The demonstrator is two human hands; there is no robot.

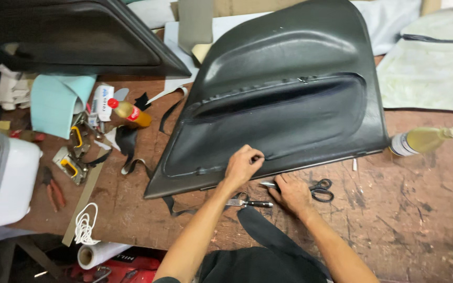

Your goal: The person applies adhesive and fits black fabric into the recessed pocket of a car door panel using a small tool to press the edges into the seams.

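— Near edge of the desk (420,220): where's the black door panel (289,89)?

— Lying flat, centre. Left hand (243,165) curled, fingertips pinching its near lip.

— Right hand (292,191)?

— Fingers together, pressed flat on the desk just beside the scissors (318,189).

Matt black leatherette door panel (289,89), scuffed rough wooden table (420,209), metal scissors (315,189)

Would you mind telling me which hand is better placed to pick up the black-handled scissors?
The right hand, probably. It rests flat on the workbench right beside the scissors, their blades by its fingers. The left hand is pressed on the black door panel's lower edge, farther away.
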